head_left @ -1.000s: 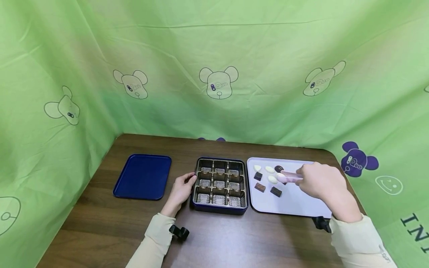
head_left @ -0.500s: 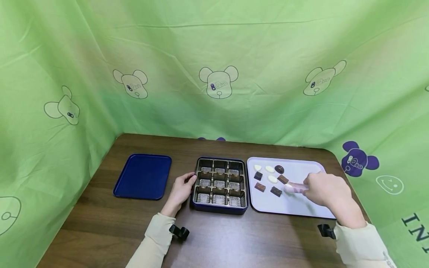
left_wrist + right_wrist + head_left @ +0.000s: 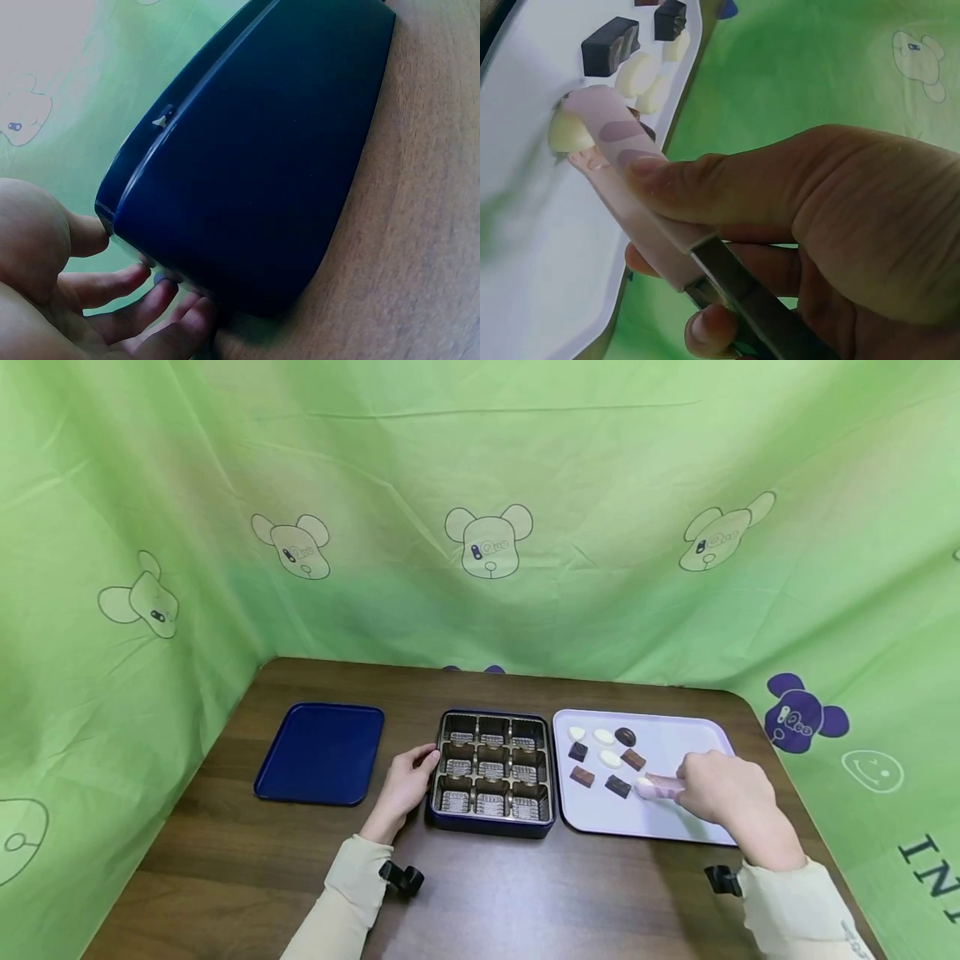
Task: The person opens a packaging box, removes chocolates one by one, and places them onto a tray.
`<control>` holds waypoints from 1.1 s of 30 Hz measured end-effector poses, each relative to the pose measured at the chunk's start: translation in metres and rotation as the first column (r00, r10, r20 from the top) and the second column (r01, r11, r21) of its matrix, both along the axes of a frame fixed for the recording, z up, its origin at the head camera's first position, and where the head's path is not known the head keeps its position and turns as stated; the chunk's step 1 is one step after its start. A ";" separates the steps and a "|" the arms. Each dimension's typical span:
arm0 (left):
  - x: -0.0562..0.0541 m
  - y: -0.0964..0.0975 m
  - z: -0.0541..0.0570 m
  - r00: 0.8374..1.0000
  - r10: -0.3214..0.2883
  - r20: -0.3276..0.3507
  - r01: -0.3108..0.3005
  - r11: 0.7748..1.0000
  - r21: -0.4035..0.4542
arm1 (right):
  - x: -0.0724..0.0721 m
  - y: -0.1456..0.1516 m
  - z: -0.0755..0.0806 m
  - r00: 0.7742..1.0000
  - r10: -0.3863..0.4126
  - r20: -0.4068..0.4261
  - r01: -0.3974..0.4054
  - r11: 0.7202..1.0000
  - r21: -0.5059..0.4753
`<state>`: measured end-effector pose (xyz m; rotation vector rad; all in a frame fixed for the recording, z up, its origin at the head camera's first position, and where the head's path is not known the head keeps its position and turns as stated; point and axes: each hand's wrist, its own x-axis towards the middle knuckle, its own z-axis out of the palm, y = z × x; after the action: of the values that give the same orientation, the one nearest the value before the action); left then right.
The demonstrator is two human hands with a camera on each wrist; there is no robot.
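My left hand (image 3: 405, 787) is at the left side of a dark blue box (image 3: 491, 827) with a gold-brown, nine-pocket insert. In the left wrist view its fingertips rest against the box wall and the thumb is up by the rim. Over a white tray (image 3: 667, 822), my right hand (image 3: 727, 789) holds tongs (image 3: 663, 787) with pink paw-shaped tips. A cream-white chocolate (image 3: 568, 133) sits between those tips in the right wrist view, low over the tray. Near them lie a black chocolate (image 3: 618, 787) and a brown one (image 3: 633, 760).
More chocolates lie on the tray's left half, among them white ovals (image 3: 603, 737), a dark round one (image 3: 626, 737) and a brown block (image 3: 582, 776). A blue lid (image 3: 322, 753) lies flat at the left of the wooden table (image 3: 480, 893). Green cloth (image 3: 360, 610) hangs behind.
My right hand and the tongs have moved right and toward me over the tray, uncovering the brown chocolate behind the tips. The left hand and box have stayed in place.
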<state>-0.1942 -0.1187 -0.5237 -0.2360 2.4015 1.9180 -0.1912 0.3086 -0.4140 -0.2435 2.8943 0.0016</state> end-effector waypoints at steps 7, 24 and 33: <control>0.000 -0.001 0.001 1.000 -0.006 -0.012 0.006 1.000 -0.003 | 0.001 -0.001 0.003 1.000 -0.020 0.013 0.020 1.000 -0.004; 0.001 0.000 0.003 1.000 -0.001 -0.003 0.001 1.000 -0.018 | 0.016 0.000 0.024 0.989 -0.035 -0.146 0.029 0.999 -0.044; 0.001 0.000 0.004 1.000 -0.001 -0.008 0.001 1.000 -0.025 | 0.042 -0.012 0.024 0.965 -0.035 -0.259 -0.007 0.987 -0.160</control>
<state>-0.1931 -0.1191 -0.5198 -0.2294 2.4318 1.8925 -0.1494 0.2964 -0.3896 -0.2694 3.1627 -0.2187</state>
